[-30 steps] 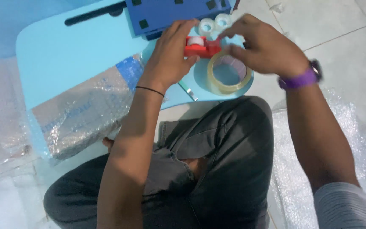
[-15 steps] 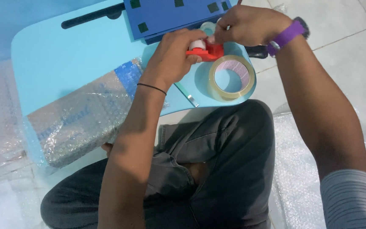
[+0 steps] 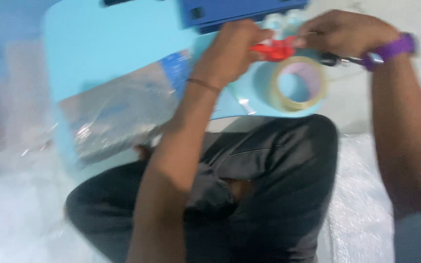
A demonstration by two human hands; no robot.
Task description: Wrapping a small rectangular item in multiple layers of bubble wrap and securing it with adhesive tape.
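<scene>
My left hand (image 3: pixel 232 48) grips a red tape dispenser (image 3: pixel 274 50) over the light blue table (image 3: pixel 118 44). My right hand (image 3: pixel 344 31), with a purple band at the wrist, pinches at the dispenser's far end, where clear tape seems to run. A roll of clear tape (image 3: pixel 299 83) lies on the table just below the dispenser. A parcel wrapped in bubble wrap (image 3: pixel 118 114) rests at the table's near left edge. The picture is blurred by motion.
A dark blue flat box (image 3: pixel 235 10) lies at the table's far edge. Sheets of bubble wrap (image 3: pixel 361 214) cover the floor at both sides of my crossed legs in dark trousers (image 3: pixel 269 195). Pale floor tiles show at the right.
The view has shifted and blurred. My right hand has moved right, away from the left hand, along the dispenser. The tape roll and parcel stay put on the table.
</scene>
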